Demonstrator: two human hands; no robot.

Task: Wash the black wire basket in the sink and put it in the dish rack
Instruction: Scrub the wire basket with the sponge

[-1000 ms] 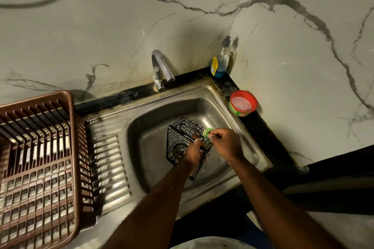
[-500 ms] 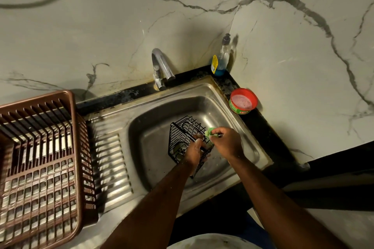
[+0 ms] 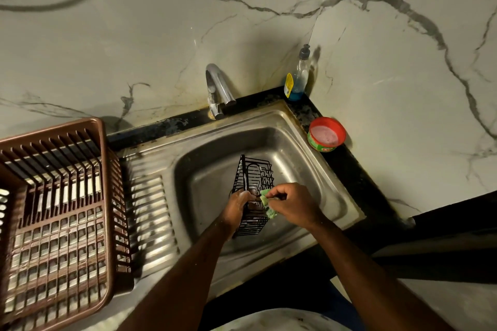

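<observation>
1. The brown dish rack (image 3: pixel 53 217) sits at nine o'clock.
2. The left hand (image 3: pixel 236 209) has its grip clamped on the black wire basket (image 3: pixel 254 191), mid-sink (image 3: pixel 322 169).
3. The right hand (image 3: pixel 293 204) pinches a green scrubber (image 3: pixel 269 204) against the basket's three o'clock side.

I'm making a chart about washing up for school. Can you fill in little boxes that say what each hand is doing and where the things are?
left hand: grips the black wire basket over the sink
right hand: pinches a green scrubber against the basket
tap: no water seen running
dish rack: brown, left of the sink, nothing in it
soap tub: red, open, on the counter right of the sink
soap bottle: in the corner by the wall
step: scrubbing, basket not yet in the rack
</observation>
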